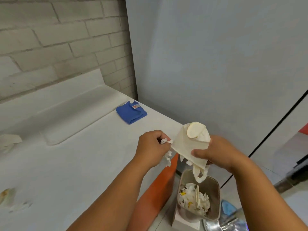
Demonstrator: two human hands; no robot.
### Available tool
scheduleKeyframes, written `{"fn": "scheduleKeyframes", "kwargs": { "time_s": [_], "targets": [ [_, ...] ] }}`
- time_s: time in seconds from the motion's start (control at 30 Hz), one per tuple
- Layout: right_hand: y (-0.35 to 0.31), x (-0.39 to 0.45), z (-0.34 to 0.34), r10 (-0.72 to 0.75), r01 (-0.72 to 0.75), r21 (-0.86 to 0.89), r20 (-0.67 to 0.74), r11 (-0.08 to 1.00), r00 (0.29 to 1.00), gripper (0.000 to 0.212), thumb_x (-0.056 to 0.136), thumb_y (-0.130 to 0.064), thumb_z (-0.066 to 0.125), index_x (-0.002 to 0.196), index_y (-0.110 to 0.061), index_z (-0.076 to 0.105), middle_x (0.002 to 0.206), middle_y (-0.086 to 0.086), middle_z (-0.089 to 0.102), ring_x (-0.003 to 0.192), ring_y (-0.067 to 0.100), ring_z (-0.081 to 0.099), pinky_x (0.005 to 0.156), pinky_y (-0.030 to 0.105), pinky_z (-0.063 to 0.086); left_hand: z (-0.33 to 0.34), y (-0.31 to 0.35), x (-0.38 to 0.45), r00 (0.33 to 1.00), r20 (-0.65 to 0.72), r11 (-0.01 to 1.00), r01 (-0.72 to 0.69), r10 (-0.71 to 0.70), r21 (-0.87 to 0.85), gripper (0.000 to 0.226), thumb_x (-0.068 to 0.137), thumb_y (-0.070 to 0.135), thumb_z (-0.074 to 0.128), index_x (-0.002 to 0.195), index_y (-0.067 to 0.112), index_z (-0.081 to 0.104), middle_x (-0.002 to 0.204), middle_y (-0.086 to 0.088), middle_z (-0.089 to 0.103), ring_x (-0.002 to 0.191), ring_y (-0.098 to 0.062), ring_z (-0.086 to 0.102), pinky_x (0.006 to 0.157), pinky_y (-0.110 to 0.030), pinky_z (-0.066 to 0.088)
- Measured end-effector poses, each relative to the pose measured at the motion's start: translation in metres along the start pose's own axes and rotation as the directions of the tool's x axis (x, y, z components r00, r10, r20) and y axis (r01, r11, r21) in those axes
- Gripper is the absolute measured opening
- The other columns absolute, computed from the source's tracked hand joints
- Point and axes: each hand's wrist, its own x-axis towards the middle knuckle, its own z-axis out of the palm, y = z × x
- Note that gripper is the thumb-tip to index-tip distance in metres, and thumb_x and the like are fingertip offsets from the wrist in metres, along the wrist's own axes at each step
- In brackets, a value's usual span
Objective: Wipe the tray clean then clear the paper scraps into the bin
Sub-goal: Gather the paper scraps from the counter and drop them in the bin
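Both hands are over the edge of the white table [83, 164], holding paper above the bin [215, 184] that stands on the floor directly below the right hand. The right hand [221, 152] grasps a cream sheet of paper [186, 145] folded into a loose pouch, thumb on top, with torn strips hanging from its lower end toward the bin's mouth; the left hand [151, 147] pinches the sheet's near corner together with small crumpled white scraps [166, 157], some of which dangle beneath its palm. The scraps under the left hand hang beside the bin, over the orange table edge [160, 189], so if the fingers let go there they would likely fall to the floor or onto the table instead of in; tipping the pouch too quickly could likewise scatter light pieces past the rim. The white tray [73, 120] lies on the table well beyond the left hand, with a folded blue cloth [131, 112] past its far end. More paper [10, 142] lies far to the left of the left hand and is cut off by the frame, and a stained, blurred patch [7, 195] near the lower left corner cannot be identified. What the pouch holds is hidden, apart from a pale rounded shape at its top that I cannot name. Whether the tray is fully clean is hard to judge against the white table.
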Motion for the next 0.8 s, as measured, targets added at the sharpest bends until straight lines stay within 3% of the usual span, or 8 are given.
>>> {"fn": "scheduleKeyframes", "kwargs": {
  "time_s": [0.17,0.27,0.37,0.43,0.53,0.67,0.8],
  "targets": [
    [0.049,0.015,-0.005,0.117,-0.125,-0.12,-0.07,0.985,0.991,0.018,0.08,-0.021,0.069,0.094,-0.011,0.063,0.089,0.007,0.069,0.072,0.023,0.068,0.072,0.04,0.058,0.063,0.004,0.007,0.992,0.112,0.998,-0.062,0.063,-0.018,0.004,0.082,0.021,0.068,0.082,0.018,0.07,0.077,0.011,0.066,0.074,-0.008,0.063,0.063,-0.014,0.049],
    [0.08,0.03,0.005,0.21,-0.217,-0.199,-0.058,0.956,0.976,0.015,0.083,-0.019,0.063,0.093,-0.008,0.064,0.089,0.01,0.069,0.076,0.026,0.069,0.071,0.037,0.057,0.102,-0.008,0.011,0.977,0.212,0.999,-0.034,0.031,0.011,0.002,0.079,0.019,0.068,0.078,0.019,0.07,0.076,0.013,0.065,0.072,-0.005,0.062,0.063,-0.015,0.049],
    [0.121,0.048,0.028,0.286,-0.282,-0.299,-0.03,0.912,0.958,0.017,0.082,-0.024,0.059,0.096,-0.014,0.062,0.09,0.003,0.066,0.081,0.021,0.065,0.063,0.025,0.05,0.139,-0.03,0.019,0.949,0.312,0.999,0.038,-0.048,0.038,0.009,0.077,0.018,0.068,0.071,0.023,0.065,0.081,0.008,0.068,0.072,-0.01,0.064,0.065,-0.026,0.054],
    [0.148,0.057,0.044,0.329,-0.314,-0.328,-0.011,0.891,0.944,0.024,0.082,-0.026,0.058,0.104,-0.015,0.063,0.097,0.002,0.068,0.084,0.019,0.062,0.064,0.021,0.045,0.16,-0.046,0.025,0.931,0.351,0.994,0.085,-0.103,0.066,0.019,0.078,0.016,0.069,0.067,0.028,0.06,0.081,0.008,0.066,0.069,-0.008,0.06,0.061,-0.019,0.05],
    [0.174,0.064,0.064,0.394,-0.364,-0.341,0.021,0.867,0.919,0.026,0.085,-0.027,0.055,0.108,-0.017,0.063,0.109,0.003,0.069,0.094,0.021,0.063,0.067,0.022,0.039,0.186,-0.069,0.033,0.911,0.354,0.978,0.193,-0.21,0.083,0.011,0.079,0.011,0.068,0.076,0.02,0.062,0.076,0.01,0.06,0.065,-0.001,0.053,0.05,-0.006,0.037],
    [0.191,0.073,0.078,0.431,-0.413,-0.273,0.005,0.869,0.902,0.009,0.089,-0.028,0.053,0.097,-0.025,0.055,0.112,0.003,0.067,0.081,0.016,0.051,0.069,0.022,0.035,0.214,-0.091,0.042,0.866,0.332,0.923,0.381,-0.375,0.047,0.006,0.077,0.011,0.07,0.083,0.012,0.067,0.091,-0.006,0.07,0.079,-0.017,0.063,0.063,-0.023,0.049],
    [0.203,0.083,0.083,0.464,-0.457,-0.229,-0.026,0.86,0.886,0.005,0.09,-0.028,0.052,0.092,-0.025,0.05,0.112,0.003,0.067,0.08,0.014,0.049,0.069,0.021,0.036,0.234,-0.102,0.047,0.81,0.35,0.861,0.508,-0.47,-0.02,0.006,0.078,0.016,0.072,0.082,0.015,0.067,0.082,-0.005,0.068,0.072,-0.018,0.061,0.062,-0.024,0.049]
  ]
}}
